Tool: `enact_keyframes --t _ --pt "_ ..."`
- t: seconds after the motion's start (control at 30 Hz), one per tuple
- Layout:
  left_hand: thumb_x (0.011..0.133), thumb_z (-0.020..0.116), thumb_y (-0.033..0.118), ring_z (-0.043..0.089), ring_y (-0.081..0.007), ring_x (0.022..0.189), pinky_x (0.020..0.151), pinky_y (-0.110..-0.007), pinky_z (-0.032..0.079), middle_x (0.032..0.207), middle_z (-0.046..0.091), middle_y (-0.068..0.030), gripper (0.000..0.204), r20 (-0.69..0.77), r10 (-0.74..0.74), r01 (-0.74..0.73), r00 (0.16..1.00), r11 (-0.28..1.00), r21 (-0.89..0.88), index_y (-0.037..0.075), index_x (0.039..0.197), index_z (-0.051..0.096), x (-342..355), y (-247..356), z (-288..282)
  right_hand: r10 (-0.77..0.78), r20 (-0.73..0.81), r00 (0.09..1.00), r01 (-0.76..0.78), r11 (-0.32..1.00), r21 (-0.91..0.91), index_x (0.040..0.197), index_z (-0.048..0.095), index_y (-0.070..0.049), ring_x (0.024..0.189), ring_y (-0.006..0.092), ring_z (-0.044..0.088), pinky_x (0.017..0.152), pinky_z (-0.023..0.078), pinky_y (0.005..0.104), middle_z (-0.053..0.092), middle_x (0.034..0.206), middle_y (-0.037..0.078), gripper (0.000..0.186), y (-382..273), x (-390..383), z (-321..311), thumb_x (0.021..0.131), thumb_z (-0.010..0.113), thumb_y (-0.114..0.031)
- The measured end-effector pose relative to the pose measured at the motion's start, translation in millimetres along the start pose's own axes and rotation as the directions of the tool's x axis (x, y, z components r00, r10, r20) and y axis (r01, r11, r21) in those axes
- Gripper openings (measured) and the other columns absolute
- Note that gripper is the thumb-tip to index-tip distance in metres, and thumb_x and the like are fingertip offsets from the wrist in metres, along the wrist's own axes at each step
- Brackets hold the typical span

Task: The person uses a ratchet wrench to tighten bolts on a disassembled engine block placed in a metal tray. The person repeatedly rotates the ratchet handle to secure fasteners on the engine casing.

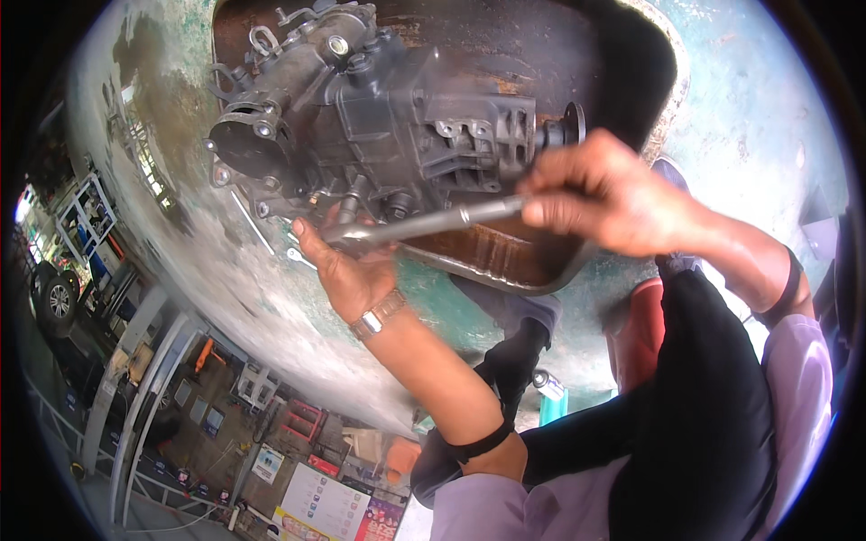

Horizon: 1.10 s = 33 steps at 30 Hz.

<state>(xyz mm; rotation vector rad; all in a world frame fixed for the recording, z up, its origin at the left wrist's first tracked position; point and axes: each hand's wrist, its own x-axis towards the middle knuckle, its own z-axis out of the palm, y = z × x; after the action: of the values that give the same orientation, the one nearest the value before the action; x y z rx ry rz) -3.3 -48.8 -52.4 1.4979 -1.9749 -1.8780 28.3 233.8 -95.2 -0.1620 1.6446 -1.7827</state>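
Note:
A dark metal gearbox (379,108) with a round flange on its right end lies in a metal tray in front of me. My right hand (600,194) is closed around the handle end of a long ratchet wrench (442,219). At the other end, my left hand (356,270) cups the wrench's head from below, thumb up and fingers partly hidden behind it. From the head, a socket (348,209) reaches to the gearbox's near side; the fastener under it is hidden. The wrench lies across the near side of the gearbox, slightly blurred.
The rusty tray (532,287) has a raised rim around the gearbox. A small spanner (299,258) and a thin rod (253,221) lie on the floor at its left. A red object (636,334) and a green-and-white can (550,392) stand by my legs. Shelves with goods fill the lower left.

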Motion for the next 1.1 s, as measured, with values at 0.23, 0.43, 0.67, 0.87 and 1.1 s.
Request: enact_keyframes --t 0.23,0.43,0.67,0.87,1.1 --pt "0.086 0.066 0.059 0.059 -0.0202 0.056 0.050 -0.034 0.053 0.072 0.060 -0.0084 0.065 0.216 0.144 -0.188 0.966 0.961 0.203 -0.002 0.108 0.059 4.9 2.6 -12.4 -0.007 0.415 0.910 0.073 0.987 -0.144 0.104 0.063 0.005 0.092 0.0374 0.064 0.082 0.049 0.0452 0.064 0.091 0.025 0.036 77.0 39.2 112.3 0.093 0.062 -0.030" --pt "0.087 0.062 0.062 0.052 -0.0221 0.061 0.056 -0.038 0.049 0.079 0.055 -0.0088 0.068 0.150 0.122 -0.153 0.981 0.963 0.221 -0.001 0.110 0.056 4.5 2.8 -14.6 0.049 0.419 0.907 0.045 0.976 -0.211 0.104 0.064 0.002 0.099 0.0427 0.062 0.086 0.048 0.0491 0.065 0.100 0.027 0.036 79.9 41.3 137.0 0.091 0.061 -0.031" --pt "0.088 0.064 0.055 0.054 -0.0214 0.076 0.058 -0.038 0.048 0.097 0.058 -0.0085 0.056 0.001 0.121 -0.119 0.993 0.975 0.188 0.003 0.110 0.057 -8.0 8.7 -7.3 0.007 0.286 0.958 0.065 0.968 -0.243 0.090 0.064 0.001 0.087 0.0426 0.062 0.079 0.050 0.0495 0.065 0.086 0.024 0.033 59.4 12.0 107.6 0.094 0.057 -0.030" --pt "0.090 0.062 0.048 0.054 -0.0204 0.075 0.059 -0.038 0.047 0.096 0.059 -0.0089 0.049 -0.079 0.050 -0.040 0.996 0.992 0.120 0.003 0.109 0.058 -12.1 24.2 -16.3 0.061 0.328 0.943 0.034 0.961 -0.274 0.082 0.067 0.003 0.078 0.0400 0.065 0.068 0.053 0.0473 0.066 0.080 0.022 0.040 27.2 8.7 93.7 0.096 0.056 -0.033" --pt "0.093 0.056 0.050 0.057 -0.0228 0.080 0.064 -0.037 0.044 0.100 0.061 -0.0082 0.049 -0.137 -0.165 0.150 0.977 0.982 -0.111 0.007 0.115 0.054 -7.7 15.4 -10.9 -0.123 0.030 0.992 0.125 0.990 -0.065 0.107 0.062 0.005 0.079 0.0374 0.069 0.070 0.054 0.0399 0.067 0.080 0.023 0.024 -25.6 2.7 21.7 0.089 0.067 -0.011"
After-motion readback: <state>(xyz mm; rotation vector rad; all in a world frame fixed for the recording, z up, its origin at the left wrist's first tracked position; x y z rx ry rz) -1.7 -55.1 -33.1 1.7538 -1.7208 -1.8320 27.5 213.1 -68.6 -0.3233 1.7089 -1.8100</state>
